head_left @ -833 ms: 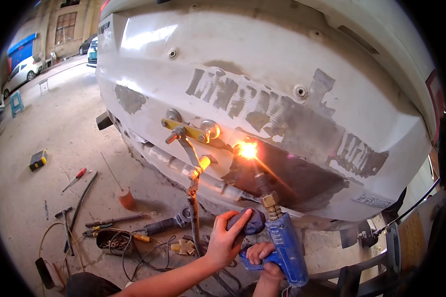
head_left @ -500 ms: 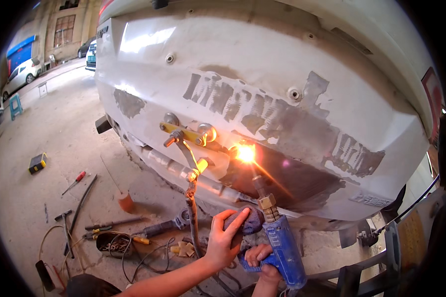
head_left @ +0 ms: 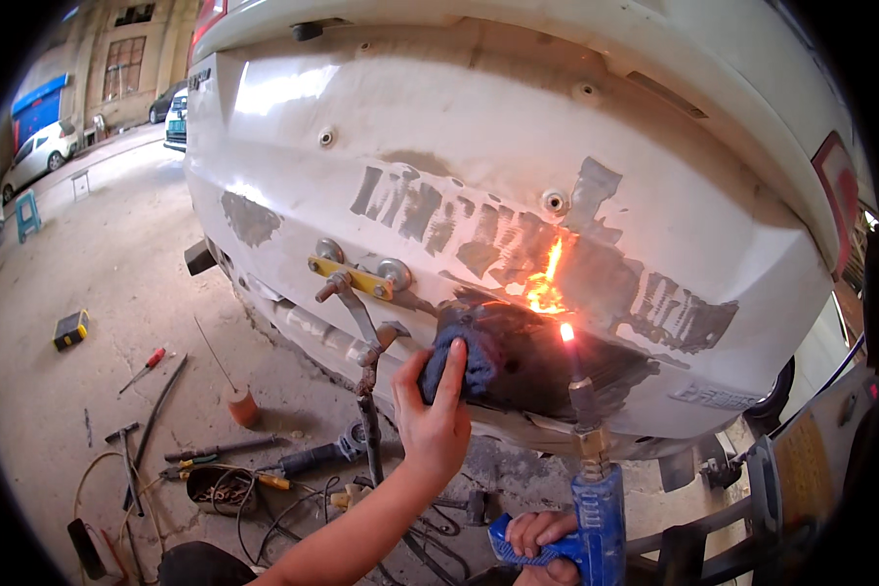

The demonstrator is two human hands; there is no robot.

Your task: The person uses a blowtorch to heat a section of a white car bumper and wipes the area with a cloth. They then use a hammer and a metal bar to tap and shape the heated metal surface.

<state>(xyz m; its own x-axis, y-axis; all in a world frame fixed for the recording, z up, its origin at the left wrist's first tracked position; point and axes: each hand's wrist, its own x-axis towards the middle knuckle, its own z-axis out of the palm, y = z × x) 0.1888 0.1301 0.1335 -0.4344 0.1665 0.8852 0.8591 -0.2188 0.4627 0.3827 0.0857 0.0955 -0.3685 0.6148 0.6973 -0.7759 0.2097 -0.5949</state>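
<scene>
Concrete floor spreads beneath a white tailgate. Since a moment ago, the left hand leaves the blue torch's side and now holds a bunched rag against the dark patch; heating there seems to give way to wiping. Lower now, the torch stays gripped in the right hand, orange flame above its tip. Counted: one rag, one torch, two discs on one yellow bar, one red screwdriver.

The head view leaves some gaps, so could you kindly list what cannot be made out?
In the head view:
Panel behind cloth: hidden by it and left hand.
Gun, rear end: cut off by lower edge.
Forearm behind right hand: likewise.
Panel under glow: lost in glare.
</scene>
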